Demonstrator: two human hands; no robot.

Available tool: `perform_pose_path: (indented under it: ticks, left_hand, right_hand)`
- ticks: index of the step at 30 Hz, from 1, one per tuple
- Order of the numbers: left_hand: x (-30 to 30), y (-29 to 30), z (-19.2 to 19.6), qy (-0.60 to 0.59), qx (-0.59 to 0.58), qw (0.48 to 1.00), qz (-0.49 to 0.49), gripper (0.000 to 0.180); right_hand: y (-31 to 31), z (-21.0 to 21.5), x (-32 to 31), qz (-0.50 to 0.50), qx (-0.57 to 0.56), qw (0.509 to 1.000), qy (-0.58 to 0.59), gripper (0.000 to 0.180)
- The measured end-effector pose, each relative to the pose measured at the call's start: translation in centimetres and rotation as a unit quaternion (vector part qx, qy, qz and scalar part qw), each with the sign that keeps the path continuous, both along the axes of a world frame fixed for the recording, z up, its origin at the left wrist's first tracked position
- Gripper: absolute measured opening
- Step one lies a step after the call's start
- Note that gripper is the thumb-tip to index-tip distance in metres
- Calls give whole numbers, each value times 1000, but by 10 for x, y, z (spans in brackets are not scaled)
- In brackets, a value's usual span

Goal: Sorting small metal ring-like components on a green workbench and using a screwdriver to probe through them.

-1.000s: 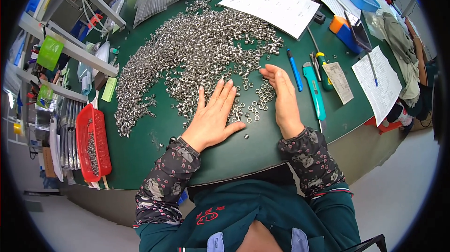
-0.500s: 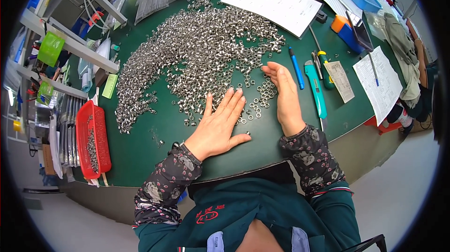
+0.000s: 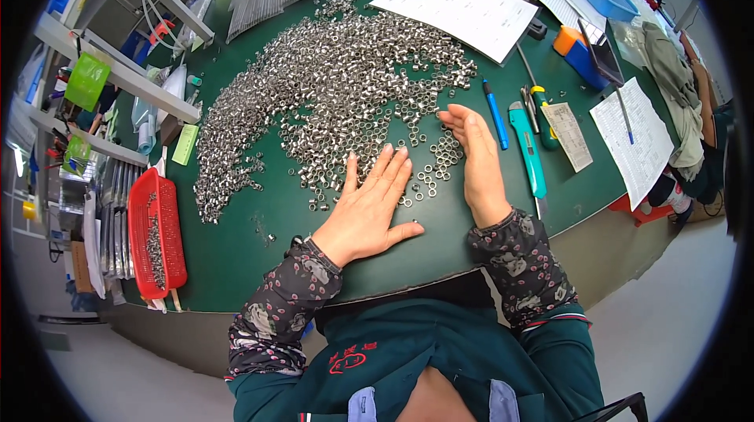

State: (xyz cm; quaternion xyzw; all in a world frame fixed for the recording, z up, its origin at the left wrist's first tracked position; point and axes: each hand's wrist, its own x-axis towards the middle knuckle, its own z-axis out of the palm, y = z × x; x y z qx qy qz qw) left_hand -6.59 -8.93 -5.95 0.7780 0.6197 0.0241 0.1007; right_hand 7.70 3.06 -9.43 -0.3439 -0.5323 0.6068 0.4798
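1. Across the middle of the green table (image 3: pixel 228 265), a broad spread of small metal rings (image 3: pixel 338 84) fans out, and both hands sit at its near edge.
2. Here's the left hand (image 3: pixel 367 214): palm down, fingers extended and slightly parted, closed around nothing we can see, fingertips right up against the lower fringe of rings.
3. Over to the right hand (image 3: pixel 481 171), tipped on its edge, palm turned inward, fingers together and gently bent, with no grip on show. A loose cluster of rings lies just beside its palm, in the gap between the hands, while the main heap stretches away beyond the fingertips.
4. A lone ring peeks out at the left thumb tip, partly covered; contact there? Can't tell.
5. Under the left palm, all is hidden; any rings beneath it are out of sight, and so is the right hand's inner surface for the most part.
6. Deep in the heap, single rings blur together. In the red basket (image 3: pixel 175 249), the small metal pieces are too tiny to make out.
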Motion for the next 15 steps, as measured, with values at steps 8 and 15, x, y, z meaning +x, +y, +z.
perform_pose_path:
  ticks: [8,15]
  left_hand:
    - [4,-16,13,-8,22,1000,19,85]
    - [11,-28,3,-56,29,997,36,81]
  right_hand:
    - [-18,24,12,7,166,978,-128,28]
    - [-50,23,31,95,448,810,-367,27]
